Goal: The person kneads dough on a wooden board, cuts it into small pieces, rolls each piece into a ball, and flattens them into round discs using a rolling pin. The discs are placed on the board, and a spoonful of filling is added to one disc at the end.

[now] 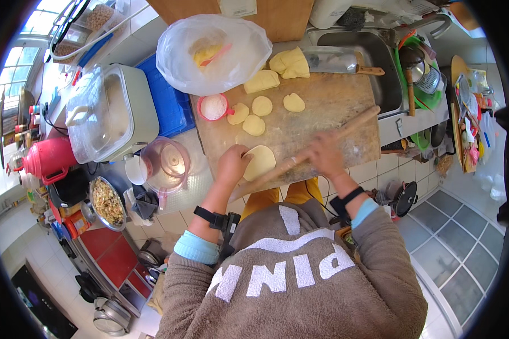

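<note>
My left hand [236,162] pinches the left edge of a flattened round of dough [260,163] near the front of the wooden board [343,97]. Under my right hand [325,154] lies a long wooden rolling pin [288,163], gripped near its middle and slanting across the board beside the dough. Several small dough discs [262,106] rest farther back, next to a red cup of flour [213,106]. Thicker dough pieces [289,62] sit at the board's back edge.
A cleaver [333,61] lies at the back of the board, by the steel sink [386,55]. A plastic bag [212,55] holding yellow contents stands back left. To the left are a clear pink container [165,163] and a metal bowl of chopped filling [107,203].
</note>
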`<state>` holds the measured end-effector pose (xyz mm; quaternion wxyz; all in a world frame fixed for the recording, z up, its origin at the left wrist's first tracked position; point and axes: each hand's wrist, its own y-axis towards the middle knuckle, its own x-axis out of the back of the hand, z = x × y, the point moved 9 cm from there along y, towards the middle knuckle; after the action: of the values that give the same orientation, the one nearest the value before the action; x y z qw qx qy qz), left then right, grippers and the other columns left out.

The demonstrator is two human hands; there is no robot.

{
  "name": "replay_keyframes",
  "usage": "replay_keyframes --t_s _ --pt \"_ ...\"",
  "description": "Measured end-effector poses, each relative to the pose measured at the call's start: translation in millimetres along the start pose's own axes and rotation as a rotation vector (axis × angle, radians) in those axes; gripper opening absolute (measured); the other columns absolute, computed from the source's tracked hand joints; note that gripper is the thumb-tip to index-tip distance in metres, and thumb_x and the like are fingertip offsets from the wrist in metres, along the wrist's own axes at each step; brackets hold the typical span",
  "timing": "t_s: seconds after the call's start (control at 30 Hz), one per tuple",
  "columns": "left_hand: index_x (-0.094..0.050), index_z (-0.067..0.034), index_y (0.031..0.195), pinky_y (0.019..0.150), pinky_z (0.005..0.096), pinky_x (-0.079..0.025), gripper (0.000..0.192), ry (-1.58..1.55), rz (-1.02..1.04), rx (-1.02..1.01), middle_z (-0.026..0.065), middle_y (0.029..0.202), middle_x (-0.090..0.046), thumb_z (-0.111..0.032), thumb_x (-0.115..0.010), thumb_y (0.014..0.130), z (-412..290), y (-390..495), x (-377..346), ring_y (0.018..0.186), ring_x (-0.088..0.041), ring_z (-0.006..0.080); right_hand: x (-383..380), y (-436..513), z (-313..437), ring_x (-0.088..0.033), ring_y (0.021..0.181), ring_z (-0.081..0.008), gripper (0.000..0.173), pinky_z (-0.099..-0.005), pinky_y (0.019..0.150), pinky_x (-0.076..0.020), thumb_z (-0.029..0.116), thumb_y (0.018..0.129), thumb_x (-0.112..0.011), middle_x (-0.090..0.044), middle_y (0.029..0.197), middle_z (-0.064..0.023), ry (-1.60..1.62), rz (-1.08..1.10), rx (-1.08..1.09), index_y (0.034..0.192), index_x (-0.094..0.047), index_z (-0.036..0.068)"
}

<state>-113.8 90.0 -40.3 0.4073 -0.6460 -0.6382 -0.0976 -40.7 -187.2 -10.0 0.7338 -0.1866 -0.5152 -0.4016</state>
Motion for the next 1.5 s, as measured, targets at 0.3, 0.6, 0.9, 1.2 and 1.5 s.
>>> replay_keyframes --t_s 0.3,0.6,0.9,1.2,1.5 --pt "-0.071 -0.002 0.107 0.074 0.0387 -0.053 0.022 -0.109 0.044 0.115 0.0148 0.088 -0.072 -0.019 -0.075 0.093 13 3 -8 0.079 -0.068 0.0263 -20 -11 8 -0.053 0.121 -0.0397 0.019 -0.0642 0.115 -0.0301 0.025 0.089 -0.064 -0.059 0.125 -0.0178 -0.01 -0.035 -0.145 0.098 -0.065 0.009" --pt "-0.071 -0.006 0.117 0.085 0.0445 -0.055 0.029 0.061 0.171 -0.029 0.0165 0.102 -0.073 -0.021 -0.072 0.092 0 -6 -9 0.097 -0.069 0.0384 -59 34 104 -0.037 0.151 -0.0341 0.053 -0.065 0.123 -0.0191 0.016 0.088 -0.06 -0.045 0.157 -0.02 -0.102 0.071 -0.135 0.139 -0.057 0.002" --pt "-0.073 -0.007 0.104 0.083 0.0455 -0.054 0.021 0.045 -0.021 -0.065 0.0163 0.099 -0.069 -0.022 -0.074 0.091 -9 5 4 0.096 -0.068 0.0365 -58 56 114 -0.031 0.155 -0.0346 0.064 -0.0627 0.126 -0.0163 0.015 0.089 -0.06 -0.037 0.165 -0.0206 -0.016 0.131 -0.022 0.151 -0.047 0.002" --pt "-0.073 -0.007 0.105 0.085 0.0457 -0.055 0.021 0.133 0.089 -0.009 0.0158 0.105 -0.07 -0.02 -0.074 0.089 11 -21 15 0.101 -0.068 0.0378 -82 76 109 -0.032 0.156 -0.0319 0.065 -0.0612 0.125 -0.0185 0.01 0.089 -0.056 -0.036 0.166 -0.0178 -0.102 0.078 -0.038 0.154 -0.046 0.005" --pt "-0.073 -0.006 0.108 0.081 0.0436 -0.055 0.018 -0.049 -0.107 0.031 0.0152 0.103 -0.071 -0.012 -0.07 0.092 27 -7 23 0.095 -0.069 0.0377 -44 9 119 -0.035 0.154 -0.0323 0.062 -0.0613 0.125 -0.0202 0.012 0.09 -0.057 -0.039 0.164 -0.018 0.044 0.195 0.001 0.151 -0.049 0.005"
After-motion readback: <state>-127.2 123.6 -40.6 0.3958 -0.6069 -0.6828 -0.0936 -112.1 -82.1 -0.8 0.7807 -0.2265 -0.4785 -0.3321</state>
